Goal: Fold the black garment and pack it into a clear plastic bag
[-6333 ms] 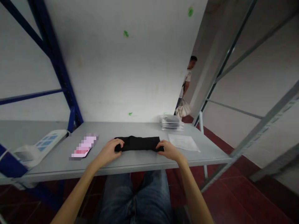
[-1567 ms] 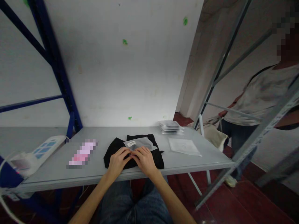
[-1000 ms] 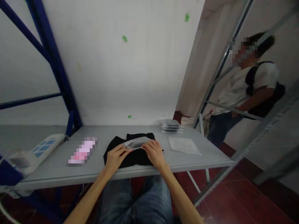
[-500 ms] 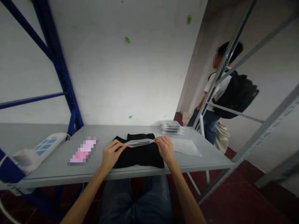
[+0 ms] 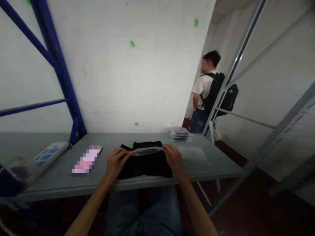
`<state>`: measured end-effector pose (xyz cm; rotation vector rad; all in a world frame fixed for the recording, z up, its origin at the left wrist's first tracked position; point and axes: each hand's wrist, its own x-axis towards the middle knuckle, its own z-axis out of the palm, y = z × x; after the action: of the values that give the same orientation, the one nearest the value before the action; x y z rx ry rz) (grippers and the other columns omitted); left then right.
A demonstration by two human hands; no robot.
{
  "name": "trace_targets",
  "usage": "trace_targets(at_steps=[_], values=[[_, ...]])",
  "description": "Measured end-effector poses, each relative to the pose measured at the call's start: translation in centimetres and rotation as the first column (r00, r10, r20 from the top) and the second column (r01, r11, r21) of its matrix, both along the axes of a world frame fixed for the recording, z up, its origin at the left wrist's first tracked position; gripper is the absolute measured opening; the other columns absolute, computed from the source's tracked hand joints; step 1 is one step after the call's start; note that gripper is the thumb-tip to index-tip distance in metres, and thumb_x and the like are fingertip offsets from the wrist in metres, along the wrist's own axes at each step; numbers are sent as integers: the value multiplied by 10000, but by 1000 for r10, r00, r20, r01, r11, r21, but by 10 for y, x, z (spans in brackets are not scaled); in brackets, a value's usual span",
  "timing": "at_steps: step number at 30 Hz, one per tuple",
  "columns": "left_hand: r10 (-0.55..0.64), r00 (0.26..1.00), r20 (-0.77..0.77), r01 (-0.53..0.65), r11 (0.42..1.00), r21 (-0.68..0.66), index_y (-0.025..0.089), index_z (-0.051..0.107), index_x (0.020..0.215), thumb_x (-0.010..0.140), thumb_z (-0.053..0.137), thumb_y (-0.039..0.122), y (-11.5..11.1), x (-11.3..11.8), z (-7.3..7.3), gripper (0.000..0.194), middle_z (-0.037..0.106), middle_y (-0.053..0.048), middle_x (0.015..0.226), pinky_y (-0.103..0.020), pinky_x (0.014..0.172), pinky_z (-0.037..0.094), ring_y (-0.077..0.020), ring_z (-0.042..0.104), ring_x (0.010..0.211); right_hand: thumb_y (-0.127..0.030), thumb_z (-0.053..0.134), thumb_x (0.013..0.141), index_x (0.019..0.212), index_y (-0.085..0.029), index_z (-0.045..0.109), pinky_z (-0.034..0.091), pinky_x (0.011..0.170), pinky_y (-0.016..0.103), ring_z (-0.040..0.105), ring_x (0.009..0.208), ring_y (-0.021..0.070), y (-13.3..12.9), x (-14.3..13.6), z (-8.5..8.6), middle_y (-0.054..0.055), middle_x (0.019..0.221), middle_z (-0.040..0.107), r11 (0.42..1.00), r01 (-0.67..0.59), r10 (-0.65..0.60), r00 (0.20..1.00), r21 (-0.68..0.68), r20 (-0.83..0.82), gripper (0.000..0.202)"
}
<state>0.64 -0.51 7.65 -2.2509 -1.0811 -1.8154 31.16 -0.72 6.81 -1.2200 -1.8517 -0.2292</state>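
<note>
Between my two hands is a thin white, partly see-through plastic bag (image 5: 147, 151), seen nearly edge on. My left hand (image 5: 117, 161) pinches its left end between thumb and fingers. The right end is pinched the same way by my right hand (image 5: 173, 158). Below and behind the bag lies a folded black cloth (image 5: 147, 165), reaching to the front edge of the table (image 5: 95, 183). What the bag holds, if anything, I cannot make out. A flat translucent bag (image 5: 193, 154) lies just right of my right hand.
Several flat packets are stacked (image 5: 180, 133) at the back right. A pixelated pink phone-like object (image 5: 87, 160) lies left of my left hand. Further left are a white power strip (image 5: 50, 155) and a tape roll (image 5: 18, 168). A person with a backpack (image 5: 209, 91) stands beyond the metal frame.
My hands keep hold of the bag in almost the same place. The person in the background has moved left and further away.
</note>
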Motion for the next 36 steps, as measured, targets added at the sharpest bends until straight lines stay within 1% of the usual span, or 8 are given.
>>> trace_targets(at_steps=[6,11,18,22,26,27,31,36], values=[[11,997,-80,-9,1000,26,237,746,821,929,738,385,-11,7,9,183,715,-47,971,-352,853,559,-200,667,928,-158,519,1014,1034,-267,760,510,904,382,637,992,232,-13,-7,14,71,1038,726,995,-16,16,1000,100,8,265],[-68,984,-165,64,998,-28,216,677,846,966,694,341,-19,17,9,174,726,-66,1095,-354,908,568,-203,687,1025,-100,597,943,952,-275,781,528,871,357,664,941,208,-21,-20,21,47,1029,709,989,-146,148,985,-36,88,254],[-165,955,-248,147,985,-91,211,651,874,971,681,306,-22,25,4,139,721,-93,1260,-395,1010,568,-231,679,1174,-227,711,926,1297,-292,673,516,705,302,694,879,207,-31,-32,21,45,1062,685,983,-44,80,977,-180,196,378],[-205,935,-290,178,977,-115,208,652,856,966,686,305,-27,31,5,151,717,-109,1302,-453,1076,544,-256,654,1252,-223,763,887,1162,-278,717,458,617,291,704,814,220,-31,-41,15,44,1001,705,974,26,43,953,-224,300,284],[-235,915,-327,186,967,-174,215,668,921,944,713,314,-28,33,3,111,704,-115,1346,-502,1134,503,-272,624,1316,-172,681,922,1094,-283,738,441,605,295,713,783,220,-30,-50,7,38,989,755,971,13,59,954,-237,295,213],[-237,912,-336,178,964,-197,220,677,1008,920,742,319,-27,33,1,148,690,-116,1374,-510,1144,494,-277,612,1335,-165,657,932,1098,-285,741,440,599,296,713,769,218,-29,-52,5,38,992,761,972,20,50,956,-232,290,221],[-211,909,-359,115,956,-271,256,572,1403,813,813,225,-15,23,-13,638,626,-120,1467,-506,1148,491,-290,583,1373,-155,613,945,1117,-293,755,450,595,279,708,737,200,-26,-55,-1,40,960,760,978,25,29,966,-206,256,262],[-199,898,-392,89,955,-282,285,586,1426,759,579,-17,-2,7,-28,732,677,-62,1404,-456,1141,502,-245,642,1296,-143,592,951,1227,-307,742,530,734,282,718,865,196,-19,-49,-4,39,1048,746,966,-131,152,985,-222,78,355]])
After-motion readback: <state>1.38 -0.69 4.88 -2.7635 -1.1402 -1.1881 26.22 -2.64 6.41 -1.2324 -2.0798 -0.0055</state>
